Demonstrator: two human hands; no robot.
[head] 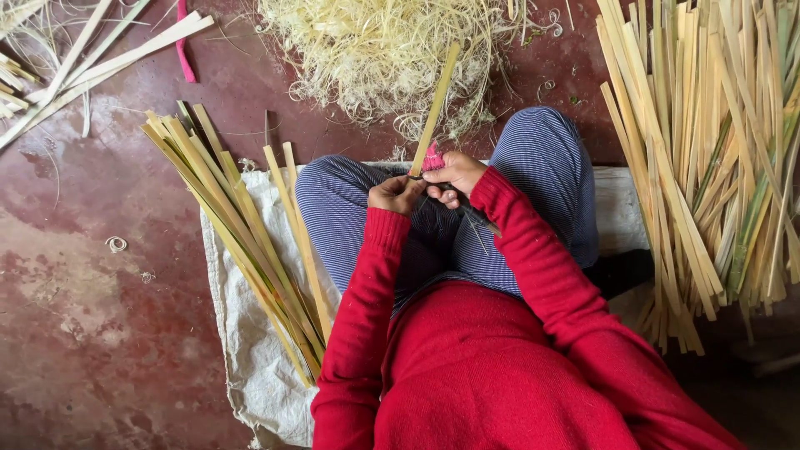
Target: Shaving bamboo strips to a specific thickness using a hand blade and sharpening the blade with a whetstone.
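I sit cross-legged in a red sweater and striped blue trousers. My left hand (397,195) grips the near end of a pale bamboo strip (437,104) that points away from me toward a heap of shavings. My right hand (454,175) is closed around a knife with a pink-wrapped handle (432,157), held against the strip just beside my left hand. The dark blade (472,215) runs back toward my lap. Both hands touch each other over my knees.
A bundle of split bamboo strips (242,225) lies on a white sack (242,333) at my left. A large stack of strips (708,158) lies at my right. Curly pale shavings (375,50) are heaped ahead. More strips (75,67) lie far left on the red floor.
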